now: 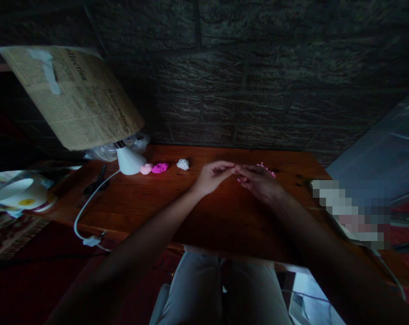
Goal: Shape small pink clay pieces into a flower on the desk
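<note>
My left hand (215, 176) and my right hand (260, 181) meet above the middle of the wooden table, with thumbs and fingertips pinched together. Whatever sits between the fingertips is too small and dim to name. Just behind my right hand lie several small pink pieces (267, 169), partly hidden by it. To the left of my hands is a white lump (183, 164) that looks like modelling clay. Farther left, a magenta lump (160, 168) and a pale pink lump (146, 169) lie side by side, close to the lamp base.
A lamp with a newsprint shade (78, 97) and white base (129, 161) stands at the left; its cord (80, 212) runs over the front edge. Dark scissors (97, 183) and a white cup (16, 194) are farther left. A blurred-out flat object (346, 212) lies right. A brick wall (218, 81) rises behind.
</note>
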Demonstrator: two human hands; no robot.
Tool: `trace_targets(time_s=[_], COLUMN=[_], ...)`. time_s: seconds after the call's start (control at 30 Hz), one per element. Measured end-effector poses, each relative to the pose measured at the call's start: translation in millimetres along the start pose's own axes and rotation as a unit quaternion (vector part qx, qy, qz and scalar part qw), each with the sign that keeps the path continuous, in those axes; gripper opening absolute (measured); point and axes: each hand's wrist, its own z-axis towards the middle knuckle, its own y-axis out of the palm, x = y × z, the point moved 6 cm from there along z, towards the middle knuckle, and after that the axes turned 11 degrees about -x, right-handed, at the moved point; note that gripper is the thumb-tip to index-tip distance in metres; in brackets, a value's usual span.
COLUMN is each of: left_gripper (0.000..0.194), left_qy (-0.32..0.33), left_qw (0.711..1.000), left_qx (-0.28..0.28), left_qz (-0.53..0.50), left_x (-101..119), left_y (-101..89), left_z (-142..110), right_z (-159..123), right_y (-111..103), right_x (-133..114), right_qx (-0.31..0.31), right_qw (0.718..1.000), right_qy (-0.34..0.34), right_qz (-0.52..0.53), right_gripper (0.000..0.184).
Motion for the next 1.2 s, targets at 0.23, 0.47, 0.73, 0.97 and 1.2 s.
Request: trace_targets(time_s=[0.23,0.47,0.73,0.97,1.2], left_gripper=[0.017,0.018,0.021,0.024,0.016], left_qy=[0.071,0.078,0.099,0.110,0.094], left_qw=[0.992,0.980,0.982,0.974,0.967], left_qx=[0.027,0.074,0.024,0.018,0.024], left_qz=[0.106,0.166,0.160,0.199,0.237], left_x=[10,11,13,21,21], left_y=[3.5,-1.4,-0.4,3.8,0.6], left_z=[-4,-6,-5,-7,-8], right_z=[0,-4,-4,-3,-2], right_y=[2,6,5,9,5], right_x=[0,-4,-4,-8,-4], right_qx=[-0.005,0.027,0.026,0.014,0.027], right_qw=[1.000,0.999,0.999,0.996,0.995], right_qy=[-0.009,-0.016,-0.007,-0.045,-0.019], right_qz=[-0.029,-0.020,-0.030,-0.076,-0.094], right_gripper=[0.037,0.038,0.037,0.036,0.031])
